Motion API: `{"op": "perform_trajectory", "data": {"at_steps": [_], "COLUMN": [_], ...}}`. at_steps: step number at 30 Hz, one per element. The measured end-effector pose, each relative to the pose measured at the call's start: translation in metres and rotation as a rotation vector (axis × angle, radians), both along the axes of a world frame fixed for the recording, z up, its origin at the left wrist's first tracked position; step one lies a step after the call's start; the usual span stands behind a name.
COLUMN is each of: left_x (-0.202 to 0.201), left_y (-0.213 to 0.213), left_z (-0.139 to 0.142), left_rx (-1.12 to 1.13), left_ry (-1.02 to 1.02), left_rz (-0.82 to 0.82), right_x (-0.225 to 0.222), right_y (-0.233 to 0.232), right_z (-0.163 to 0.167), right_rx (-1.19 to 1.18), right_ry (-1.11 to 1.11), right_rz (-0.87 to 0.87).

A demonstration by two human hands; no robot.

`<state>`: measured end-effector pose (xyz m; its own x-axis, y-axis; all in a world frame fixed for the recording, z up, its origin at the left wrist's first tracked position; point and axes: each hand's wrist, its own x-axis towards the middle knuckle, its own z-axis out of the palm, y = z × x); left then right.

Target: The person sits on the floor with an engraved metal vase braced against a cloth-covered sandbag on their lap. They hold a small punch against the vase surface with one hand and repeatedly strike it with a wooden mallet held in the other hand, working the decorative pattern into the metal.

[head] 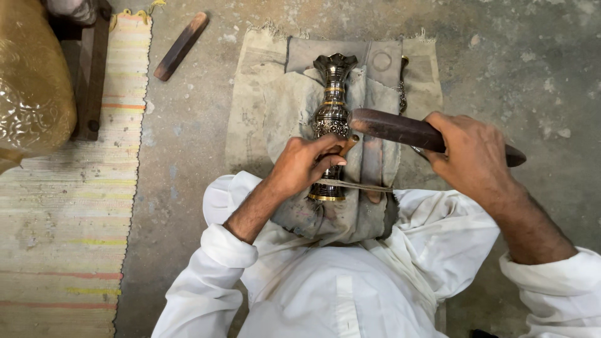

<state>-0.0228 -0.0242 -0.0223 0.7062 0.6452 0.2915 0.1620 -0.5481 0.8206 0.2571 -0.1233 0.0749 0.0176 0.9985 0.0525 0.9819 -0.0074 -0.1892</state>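
Observation:
A dark engraved metal vase (332, 106) with brass bands lies on a grey cloth (282, 106) over my lap, its fluted mouth pointing away from me. My left hand (305, 164) rests on the vase's lower body and pinches a small wooden-handled chisel (347, 146) against it. My right hand (469, 156) grips a dark wooden mallet stick (394, 127), whose head is just above the chisel's end. A thin strap (360, 186) crosses the vase near its base.
A wooden stick (181, 45) lies on the concrete floor at upper left. A striped woven mat (69, 200) covers the left side. A large brass vessel (31, 81) and a dark wooden frame (94, 69) stand at far left.

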Motion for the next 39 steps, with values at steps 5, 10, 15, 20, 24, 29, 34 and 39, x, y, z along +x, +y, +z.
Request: {"op": "perform_trajectory", "data": {"at_steps": [5, 10, 15, 20, 24, 29, 34, 39], "left_x": [0.002, 0.002, 0.002, 0.001, 0.002, 0.003, 0.003, 0.003], "left_y": [0.000, -0.002, -0.001, -0.001, 0.000, 0.003, 0.002, 0.003], "left_z": [0.004, 0.002, 0.000, 0.001, 0.002, 0.002, 0.001, 0.002], "left_rx": [0.043, 0.078, 0.085, 0.089, 0.113, 0.107, 0.079, 0.077], "left_ry": [0.074, 0.090, 0.069, 0.109, -0.032, 0.041, 0.088, 0.065], "left_rz": [0.025, 0.050, 0.045, 0.064, 0.020, 0.020, 0.019, 0.002], "right_x": [-0.003, -0.001, 0.002, 0.002, -0.001, 0.002, 0.007, 0.008], "right_y": [-0.011, -0.015, -0.013, -0.012, -0.013, -0.012, -0.013, -0.013], "right_z": [-0.012, -0.010, -0.009, -0.009, -0.010, -0.017, -0.027, -0.029], "right_rx": [0.195, 0.245, 0.193, 0.169, 0.116, 0.240, 0.307, 0.217], "right_ry": [0.213, 0.004, 0.125, 0.022, 0.348, 0.256, -0.110, 0.112], "right_rz": [-0.105, 0.026, -0.004, 0.005, -0.225, -0.058, 0.056, -0.088]}}
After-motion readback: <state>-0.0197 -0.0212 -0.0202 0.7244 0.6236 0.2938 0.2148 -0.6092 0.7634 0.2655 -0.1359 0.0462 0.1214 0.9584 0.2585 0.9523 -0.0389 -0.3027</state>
